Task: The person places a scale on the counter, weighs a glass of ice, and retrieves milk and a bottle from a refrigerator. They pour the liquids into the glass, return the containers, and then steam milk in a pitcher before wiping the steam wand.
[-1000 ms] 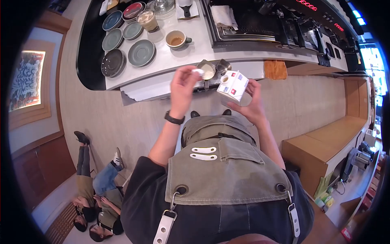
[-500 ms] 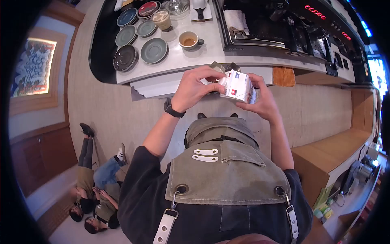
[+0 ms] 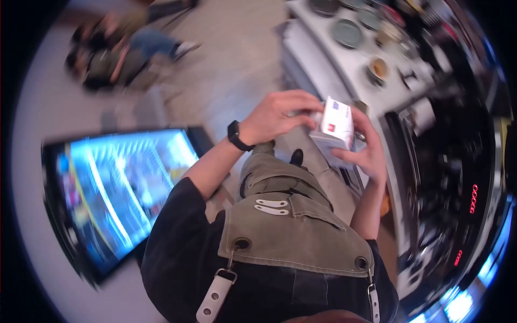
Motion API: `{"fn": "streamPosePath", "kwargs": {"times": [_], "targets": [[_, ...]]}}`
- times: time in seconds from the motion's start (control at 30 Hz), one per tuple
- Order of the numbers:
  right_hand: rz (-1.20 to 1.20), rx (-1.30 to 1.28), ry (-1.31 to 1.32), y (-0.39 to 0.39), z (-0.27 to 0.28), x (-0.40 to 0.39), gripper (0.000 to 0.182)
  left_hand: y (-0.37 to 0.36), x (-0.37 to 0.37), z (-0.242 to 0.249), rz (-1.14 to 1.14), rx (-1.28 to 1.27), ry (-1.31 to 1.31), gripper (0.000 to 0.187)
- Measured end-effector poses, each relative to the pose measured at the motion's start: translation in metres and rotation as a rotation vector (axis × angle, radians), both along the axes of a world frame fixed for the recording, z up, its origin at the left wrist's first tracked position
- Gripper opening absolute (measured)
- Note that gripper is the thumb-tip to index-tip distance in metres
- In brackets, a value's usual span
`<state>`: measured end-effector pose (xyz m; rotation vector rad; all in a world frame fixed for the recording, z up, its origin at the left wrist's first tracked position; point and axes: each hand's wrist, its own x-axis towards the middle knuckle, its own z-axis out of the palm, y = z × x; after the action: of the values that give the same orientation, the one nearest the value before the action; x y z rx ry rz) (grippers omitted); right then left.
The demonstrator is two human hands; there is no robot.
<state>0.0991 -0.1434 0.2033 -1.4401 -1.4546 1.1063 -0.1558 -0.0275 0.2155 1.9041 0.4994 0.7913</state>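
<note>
Two hands close on a white carton (image 3: 336, 126) over the floor: the right hand (image 3: 366, 153) cups it from below, the left hand (image 3: 280, 116) pinches its top. Should the top stay loose, tilting could spill onto the apron (image 3: 291, 226) beneath the grip.

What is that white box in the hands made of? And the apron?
The carton looks like coated paperboard: flat white printed panels with sharp folded edges, though the frame is blurred. The apron looks like heavy olive canvas, matte, with metal eyelets and pale straps, possibly leather.
</note>
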Motion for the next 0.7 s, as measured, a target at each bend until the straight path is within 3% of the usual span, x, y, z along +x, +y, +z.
{"fn": "streamPosePath", "kwargs": {"times": [0.07, 0.13, 0.2, 0.33, 0.37, 0.47, 0.57, 0.67, 0.7], "targets": [[0.288, -0.138, 0.210, 0.016, -0.004, -0.011, 0.101, -0.040, -0.036, 0.001, 0.116, 0.013, -0.110, 0.035], [0.540, -0.257, 0.408, 0.034, -0.015, -0.037, 0.105, -0.078, -0.069, 0.012, 0.277, 0.186, -0.057, 0.040], [0.744, -0.285, 0.409, 0.047, -0.011, -0.082, 0.105, -0.122, -0.105, 0.014, 0.472, 0.262, -0.048, 0.040], [1.072, -0.261, 0.403, 0.049, -0.011, -0.188, 0.105, -0.220, -0.168, 0.025, 0.910, 0.187, 0.076, 0.041], [1.157, -0.166, 0.253, 0.044, -0.009, -0.215, 0.104, -0.247, -0.182, 0.019, 0.991, 0.113, 0.101, 0.069], [1.446, -0.060, 0.163, 0.008, 0.004, -0.309, 0.097, -0.329, -0.203, -0.018, 1.285, -0.220, -0.238, 0.081], [1.740, 0.470, -0.017, -0.009, 0.050, -0.402, 0.089, -0.404, -0.226, -0.030, 1.552, -0.181, -0.160, 0.087], [1.499, 1.034, 0.237, -0.052, 0.138, -0.514, 0.056, -0.464, -0.245, -0.033, 1.784, -0.221, 0.120, 0.083], [1.375, 1.214, 0.334, -0.070, 0.168, -0.552, 0.049, -0.482, -0.253, -0.033, 1.803, -0.338, 0.277, 0.082]]}}
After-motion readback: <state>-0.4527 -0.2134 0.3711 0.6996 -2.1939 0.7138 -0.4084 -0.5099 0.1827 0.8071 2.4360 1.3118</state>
